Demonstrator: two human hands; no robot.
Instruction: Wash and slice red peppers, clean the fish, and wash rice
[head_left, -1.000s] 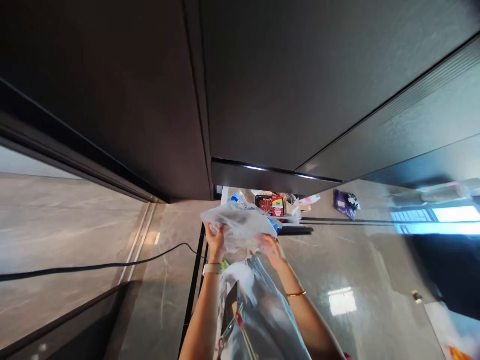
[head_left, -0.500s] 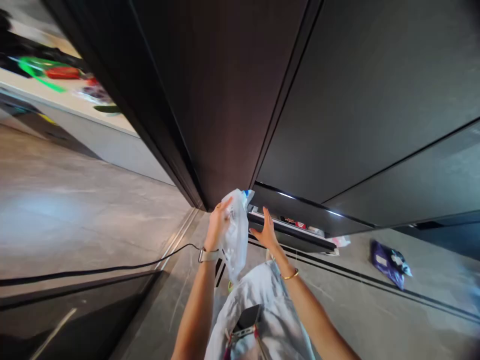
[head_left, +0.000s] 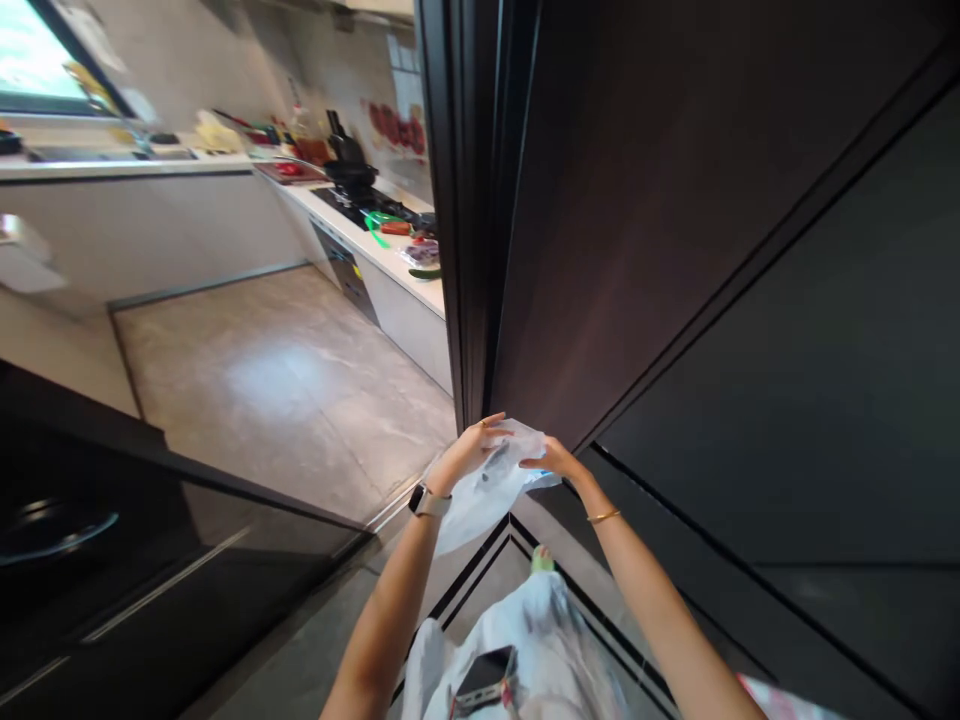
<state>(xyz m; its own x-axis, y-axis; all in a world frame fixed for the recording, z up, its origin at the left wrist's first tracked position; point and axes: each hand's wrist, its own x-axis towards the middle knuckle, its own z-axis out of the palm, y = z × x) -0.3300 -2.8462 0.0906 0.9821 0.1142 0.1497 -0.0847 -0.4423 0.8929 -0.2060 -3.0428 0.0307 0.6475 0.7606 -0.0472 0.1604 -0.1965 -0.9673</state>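
Observation:
Both my hands are raised in front of a tall dark cabinet front [head_left: 675, 250]. A thin white plastic bag [head_left: 484, 490] hangs between them. My left hand [head_left: 474, 450], with a watch on its wrist, grips the bag's upper left edge with curled fingers. From the right, the fingers of my right hand [head_left: 556, 460], a gold bangle on its wrist, pinch the bag's top edge. Something dark shows faintly through the plastic; I cannot make out what. The bag hangs just in front of the cabinet's vertical edge.
A kitchen counter [head_left: 390, 250] runs away at the upper left, carrying a stove, pans and food items. Grey tiled floor [head_left: 277, 390] lies below it. A dark glossy unit [head_left: 112, 560] stands at the lower left. A phone [head_left: 487, 672] hangs at my chest.
The low drawer with food packs that stood open is now out of sight. My right hand left the drawer front and took the bag's edge. The view swung up and left to the kitchen.

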